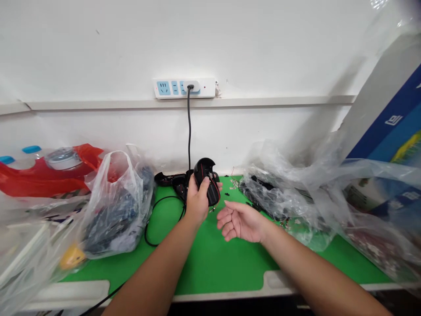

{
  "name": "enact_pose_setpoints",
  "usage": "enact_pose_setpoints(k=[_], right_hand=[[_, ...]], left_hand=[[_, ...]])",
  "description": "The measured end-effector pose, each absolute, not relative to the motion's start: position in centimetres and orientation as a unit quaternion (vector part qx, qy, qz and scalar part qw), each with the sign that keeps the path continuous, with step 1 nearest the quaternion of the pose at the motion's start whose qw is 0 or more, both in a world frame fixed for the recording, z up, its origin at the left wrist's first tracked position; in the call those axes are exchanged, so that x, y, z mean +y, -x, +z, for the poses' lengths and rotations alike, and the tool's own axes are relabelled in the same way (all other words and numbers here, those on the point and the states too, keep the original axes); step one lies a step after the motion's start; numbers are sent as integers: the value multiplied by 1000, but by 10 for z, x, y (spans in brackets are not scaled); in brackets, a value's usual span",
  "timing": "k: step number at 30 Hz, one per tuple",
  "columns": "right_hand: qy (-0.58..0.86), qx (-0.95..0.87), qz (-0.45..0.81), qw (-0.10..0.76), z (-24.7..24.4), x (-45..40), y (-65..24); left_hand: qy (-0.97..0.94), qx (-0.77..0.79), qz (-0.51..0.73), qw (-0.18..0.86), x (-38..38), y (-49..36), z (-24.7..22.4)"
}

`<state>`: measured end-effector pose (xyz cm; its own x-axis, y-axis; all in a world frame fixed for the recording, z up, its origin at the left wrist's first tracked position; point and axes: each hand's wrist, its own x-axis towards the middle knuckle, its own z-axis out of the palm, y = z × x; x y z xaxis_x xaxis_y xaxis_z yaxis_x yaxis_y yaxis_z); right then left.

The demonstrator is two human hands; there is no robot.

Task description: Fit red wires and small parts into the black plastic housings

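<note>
My left hand [198, 199] grips a black plastic casing [204, 175], its thumb lying across the front. The casing has a rounded, cut-out top, a thin red line along its edges and what look like small metal parts inside. To the right and a little nearer, my right hand [241, 221] is turned palm up with its fingers loosely curled and apart, holding nothing. Behind my left hand more black plastic parts [179, 182] lie against the wall, partly hidden. Small metal bits [234, 184] are scattered on the green mat [223, 267].
A power strip [184, 87] on the wall has a black cable [189, 127] hanging from it. Left stand a knotted plastic bag [113, 210] and a red bag [33, 180]. Clear plastic bags [296, 193] with black parts and a tall box [388, 114] fill the right.
</note>
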<state>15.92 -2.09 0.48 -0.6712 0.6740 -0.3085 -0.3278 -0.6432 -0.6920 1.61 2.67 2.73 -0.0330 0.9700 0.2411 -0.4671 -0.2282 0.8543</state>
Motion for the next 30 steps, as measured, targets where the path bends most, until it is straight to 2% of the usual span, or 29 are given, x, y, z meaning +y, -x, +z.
enact_pose_setpoints(k=[6,16,21,30], right_hand=[[262,-287,846,364,-2,-28,-142],[293,-217,824,434,-7,-25,-137],[320,-265,764,494,-8,-22,-138],[399,-404,617,545,-4,-16,-148]], left_hand=[[-456,274,677,508,22,-22,22],[-452,246,664,542,18,-25,21],[-428,227,669,564,20,-24,23],[-401,245,681,561,29,-20,24]])
